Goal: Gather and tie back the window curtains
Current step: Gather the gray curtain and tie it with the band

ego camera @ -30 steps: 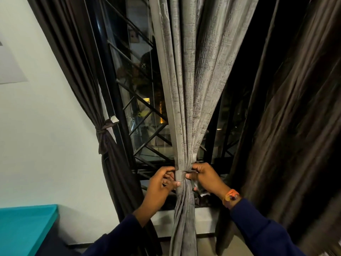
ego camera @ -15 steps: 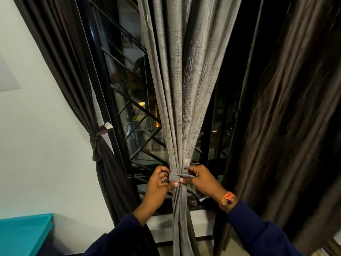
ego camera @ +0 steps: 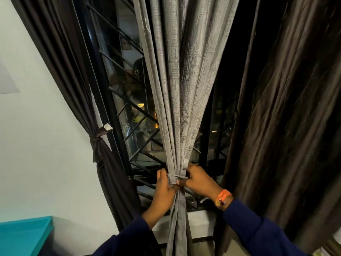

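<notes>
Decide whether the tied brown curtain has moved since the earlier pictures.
No. The brown curtain keeps its knot against the same stretch of window frame; only the camera shifted.

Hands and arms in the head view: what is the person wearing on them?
Both arms wear dark navy long sleeves, the left sleeve and the right sleeve, ending short of the wrists. The right wrist carries an orange band. The left hand and right hand are bare, without gloves.

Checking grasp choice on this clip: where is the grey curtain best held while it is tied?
At its narrow waist, where the grey curtain is bunched under the tie strip. Come from both sides, as the left hand and right hand do; above, the pleats fan too wide.
</notes>
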